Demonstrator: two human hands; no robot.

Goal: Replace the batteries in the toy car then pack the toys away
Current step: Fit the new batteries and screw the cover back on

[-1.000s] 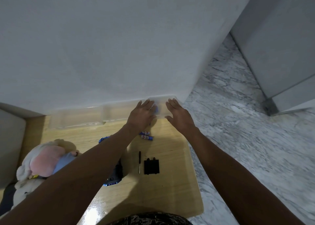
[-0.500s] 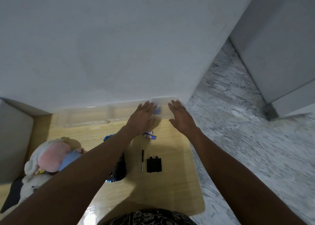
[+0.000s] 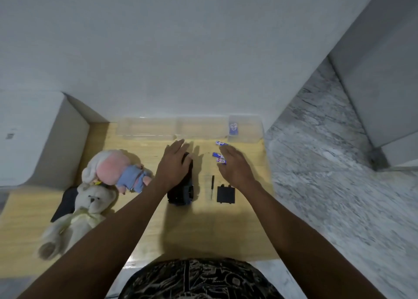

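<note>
Near the table's right edge (image 3: 268,208), right hand (image 3: 235,167) perhaps touching batteries (image 3: 220,158).

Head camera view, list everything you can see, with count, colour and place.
toy car: 1, dark, table centre, under left hand
loose batteries: 3, blue-white, by right hand
battery pack: 1, blue, in right clear container
clear containers: 3, along wall
screwdriver: 1, black, right of car
battery cover: 1, black, right of screwdriver
plush toys: 2, pink-blue and cream, left
table: 1, wooden
left hand: open, over car
right hand: open, over batteries
</note>
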